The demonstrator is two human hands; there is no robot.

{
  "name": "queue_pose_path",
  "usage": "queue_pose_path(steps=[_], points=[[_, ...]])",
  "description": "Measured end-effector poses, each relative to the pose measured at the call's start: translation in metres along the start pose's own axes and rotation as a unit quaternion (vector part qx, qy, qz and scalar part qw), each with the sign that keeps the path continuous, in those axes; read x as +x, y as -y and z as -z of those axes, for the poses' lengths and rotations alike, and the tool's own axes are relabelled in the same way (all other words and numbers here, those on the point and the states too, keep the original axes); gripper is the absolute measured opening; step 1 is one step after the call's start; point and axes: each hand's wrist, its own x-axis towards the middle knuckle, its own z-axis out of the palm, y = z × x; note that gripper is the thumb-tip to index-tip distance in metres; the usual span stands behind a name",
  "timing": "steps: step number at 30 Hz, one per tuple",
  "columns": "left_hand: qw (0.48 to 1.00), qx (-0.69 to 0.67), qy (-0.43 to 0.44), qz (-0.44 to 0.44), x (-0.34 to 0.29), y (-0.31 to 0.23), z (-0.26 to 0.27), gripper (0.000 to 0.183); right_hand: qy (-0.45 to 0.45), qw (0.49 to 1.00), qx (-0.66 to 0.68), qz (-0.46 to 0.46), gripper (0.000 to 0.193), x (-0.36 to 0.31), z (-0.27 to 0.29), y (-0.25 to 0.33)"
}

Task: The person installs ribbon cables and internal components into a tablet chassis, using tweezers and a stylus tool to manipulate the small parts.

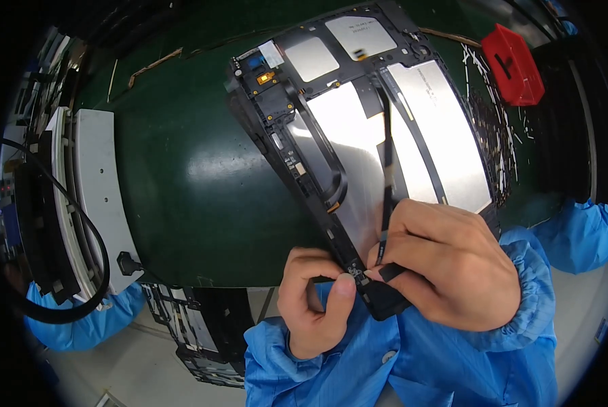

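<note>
An opened tablet-like device (358, 176) lies tilted on the green table, its silver plates, small circuit boards and black flat cables exposed. Its lower corner points toward me. My left hand (317, 298) is curled at that corner, thumb and forefinger closed on the frame's edge beside a small connector board (358, 273). Over the same corner, my right hand (453, 261) pinches a small black strip (389, 272). Beside its fingertips runs the lower end of a long black flat cable (387, 149). Whether the strip belongs to that cable, I cannot tell. A second curved black cable (317, 136) lies farther left.
At the far right stands a red bin (513, 64) near scattered thin white and dark strips (497, 129). A pale metal fixture (100, 197) and a black power cord (97, 237) occupy the left. More device housings (195, 329) are stacked below the table edge. Blue-sleeved people are nearby.
</note>
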Motion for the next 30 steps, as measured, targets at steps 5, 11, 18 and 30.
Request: queue_pose_path(steps=[5, 11, 18, 30], points=[[1.000, 0.023, -0.007, -0.003, 0.001, -0.001, -0.001, 0.012, -0.015, 1.000, 0.002, 0.006, 0.013, -0.001, -0.002, 0.000], [0.991, 0.126, 0.012, -0.051, 0.011, -0.009, 0.001, 0.015, -0.028, 1.000, -0.005, 0.009, 0.013, -0.001, -0.004, -0.001], [0.993, 0.053, 0.100, 0.016, 0.018, -0.012, 0.014, 0.013, -0.002, 0.995, 0.048, 0.086, 0.023, -0.008, -0.010, 0.007], [0.978, 0.038, 0.156, 0.134, -0.025, -0.021, 0.034, 0.021, -0.064, 0.994, -0.074, 0.039, 0.025, -0.018, -0.019, 0.002]])
